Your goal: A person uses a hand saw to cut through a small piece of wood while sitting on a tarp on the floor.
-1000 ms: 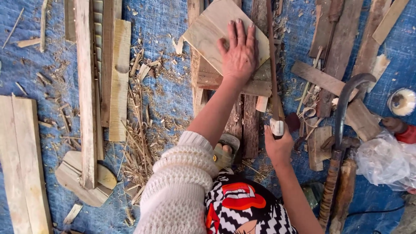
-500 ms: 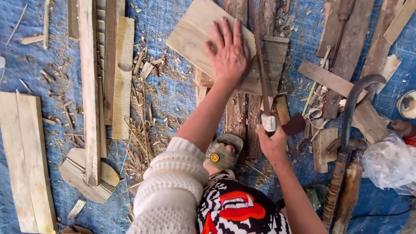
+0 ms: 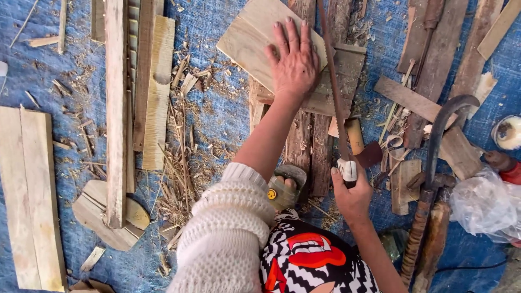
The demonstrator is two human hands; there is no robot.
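Landmark: board (image 3: 255,40). Left hand (image 3: 294,62) flat on it. Saw (image 3: 334,92) crosses its right edge, handle in right hand (image 3: 351,196) below. Long planks (image 3: 115,108) well left of board; curved tool (image 3: 439,135) far right; tarp (image 3: 217,119) under all.

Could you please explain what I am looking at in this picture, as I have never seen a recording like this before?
The picture comes from a camera worn on a person's head, looking straight down at their own two bare hands; there is no machine. The left hand lies flat on a pale wooden board, pressing it down. The right hand grips the handle of a hand saw, whose long thin blade runs up along the board beside the left hand. Everything rests on a blue tarp on the ground, strewn with wood shavings and offcuts. Long planks lie to the left, a curved metal tool and a clear plastic bag to the right. A sandalled foot shows below the left arm.
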